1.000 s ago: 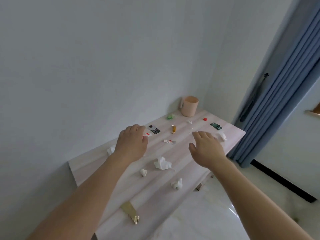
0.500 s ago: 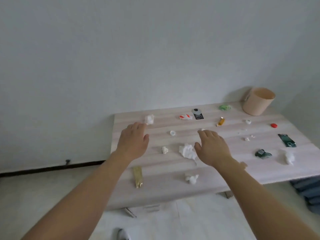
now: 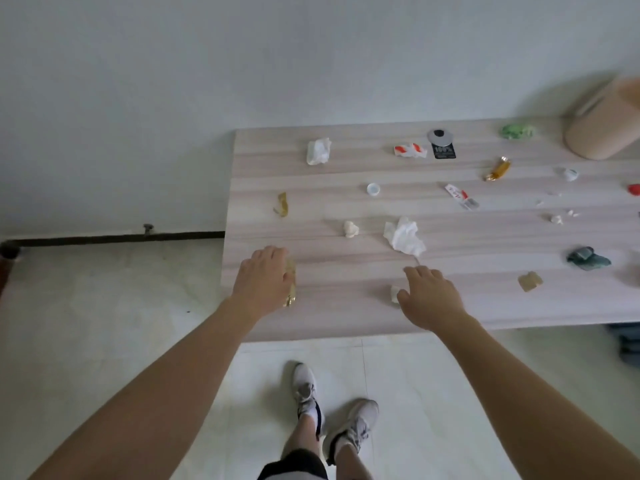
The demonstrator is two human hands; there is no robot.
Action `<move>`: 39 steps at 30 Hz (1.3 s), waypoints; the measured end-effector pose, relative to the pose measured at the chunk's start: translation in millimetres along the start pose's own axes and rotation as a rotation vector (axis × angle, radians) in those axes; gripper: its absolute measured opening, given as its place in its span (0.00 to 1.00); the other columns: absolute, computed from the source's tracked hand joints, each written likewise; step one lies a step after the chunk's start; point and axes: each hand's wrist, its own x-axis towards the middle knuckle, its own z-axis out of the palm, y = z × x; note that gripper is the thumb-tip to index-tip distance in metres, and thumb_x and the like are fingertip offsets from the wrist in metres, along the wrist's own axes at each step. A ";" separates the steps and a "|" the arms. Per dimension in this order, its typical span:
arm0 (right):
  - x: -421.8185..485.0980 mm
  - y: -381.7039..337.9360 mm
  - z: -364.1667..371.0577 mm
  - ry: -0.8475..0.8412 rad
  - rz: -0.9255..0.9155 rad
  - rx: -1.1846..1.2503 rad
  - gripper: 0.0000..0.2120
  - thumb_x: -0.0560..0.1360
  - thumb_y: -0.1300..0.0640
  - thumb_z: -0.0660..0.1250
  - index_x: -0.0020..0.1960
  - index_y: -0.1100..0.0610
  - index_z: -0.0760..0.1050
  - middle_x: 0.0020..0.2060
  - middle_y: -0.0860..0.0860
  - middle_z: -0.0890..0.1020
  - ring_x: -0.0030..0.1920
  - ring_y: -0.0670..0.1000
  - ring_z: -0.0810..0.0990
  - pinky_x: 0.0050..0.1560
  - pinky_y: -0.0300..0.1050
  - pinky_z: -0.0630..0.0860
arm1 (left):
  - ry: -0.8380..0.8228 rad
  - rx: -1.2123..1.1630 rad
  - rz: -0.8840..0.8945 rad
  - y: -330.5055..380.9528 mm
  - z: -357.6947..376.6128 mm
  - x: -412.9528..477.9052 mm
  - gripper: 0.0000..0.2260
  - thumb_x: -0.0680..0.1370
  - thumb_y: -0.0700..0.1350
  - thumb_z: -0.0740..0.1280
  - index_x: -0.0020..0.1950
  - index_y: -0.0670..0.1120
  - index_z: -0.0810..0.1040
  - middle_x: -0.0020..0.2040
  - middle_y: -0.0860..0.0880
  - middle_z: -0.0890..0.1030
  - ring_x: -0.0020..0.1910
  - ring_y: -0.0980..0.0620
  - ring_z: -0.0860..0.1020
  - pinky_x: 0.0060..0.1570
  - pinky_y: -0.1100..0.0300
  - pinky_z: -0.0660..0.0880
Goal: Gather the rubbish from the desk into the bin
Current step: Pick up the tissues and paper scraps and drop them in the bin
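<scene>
My left grip (image 3: 265, 277), open, covered the long gold foil wrapper (image 3: 290, 296) lying front-to-back near the pale wood surface's (image 3: 346, 317) left edge.

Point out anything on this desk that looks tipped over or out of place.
The beige bin at the desk's far right corner appears tilted rather than upright, though blur makes it uncertain. Otherwise only scattered rubbish, like the crumpled tissue.

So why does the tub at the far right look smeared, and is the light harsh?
Head view: the bin is motion-blurred and cut off by the right edge, while the tissue in mid-desk stays sharp; light is soft and even, with a faint shadow on the wall behind the bin and no glare on the desk.
</scene>
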 end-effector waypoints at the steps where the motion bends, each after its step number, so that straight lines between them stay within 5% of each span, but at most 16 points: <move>1: 2.5 0.4 8.5 -0.022 0.010 0.006 0.21 0.78 0.49 0.56 0.68 0.57 0.66 0.66 0.56 0.72 0.63 0.58 0.70 0.60 0.54 0.70 | -0.028 0.009 0.007 -3.1 8.9 3.7 0.18 0.77 0.47 0.60 0.66 0.46 0.69 0.64 0.45 0.73 0.61 0.42 0.72 0.57 0.47 0.71; 11: 24.7 -2.2 65.0 -0.010 0.060 0.114 0.17 0.74 0.61 0.63 0.63 0.57 0.73 0.57 0.59 0.73 0.56 0.62 0.71 0.51 0.55 0.75 | -0.109 -0.004 0.053 -27.2 59.8 29.2 0.25 0.71 0.50 0.72 0.66 0.48 0.69 0.65 0.48 0.70 0.62 0.42 0.70 0.56 0.46 0.74; 18: 35.6 -6.8 80.0 0.077 0.077 0.204 0.12 0.70 0.71 0.63 0.52 0.61 0.77 0.46 0.60 0.74 0.45 0.62 0.74 0.41 0.47 0.67 | -0.126 -0.182 0.044 -26.4 67.6 38.0 0.13 0.75 0.44 0.69 0.58 0.47 0.74 0.55 0.46 0.77 0.54 0.43 0.75 0.50 0.50 0.72; 22: 38.7 -9.1 75.8 0.069 0.085 0.213 0.07 0.75 0.66 0.63 0.50 0.61 0.79 0.44 0.60 0.77 0.44 0.63 0.76 0.40 0.47 0.65 | -0.125 -0.164 0.067 -27.8 66.5 41.0 0.02 0.76 0.42 0.66 0.49 0.46 0.75 0.48 0.45 0.80 0.48 0.41 0.78 0.43 0.51 0.72; 29: 39.6 -18.0 51.1 0.026 0.102 0.196 0.16 0.80 0.49 0.60 0.42 0.58 0.75 0.35 0.53 0.78 0.38 0.56 0.74 0.38 0.47 0.66 | -0.089 -0.268 0.088 -25.4 39.0 50.3 0.10 0.74 0.34 0.62 0.52 0.44 0.76 0.47 0.42 0.81 0.46 0.39 0.77 0.42 0.51 0.73; 35: 39.3 -29.2 24.5 0.048 0.163 0.201 0.18 0.81 0.47 0.57 0.37 0.56 0.69 0.31 0.50 0.74 0.36 0.56 0.75 0.36 0.47 0.66 | -0.078 -0.340 0.113 -23.2 17.5 61.0 0.14 0.72 0.30 0.60 0.52 0.45 0.74 0.49 0.45 0.75 0.45 0.44 0.74 0.44 0.52 0.72; 39: 40.9 -25.8 8.8 0.113 0.180 0.280 0.12 0.80 0.50 0.61 0.48 0.57 0.78 0.43 0.53 0.76 0.44 0.57 0.78 0.42 0.45 0.69 | -0.097 -0.380 0.142 -17.9 3.8 71.7 0.11 0.74 0.34 0.58 0.52 0.45 0.74 0.48 0.45 0.73 0.46 0.45 0.73 0.47 0.52 0.71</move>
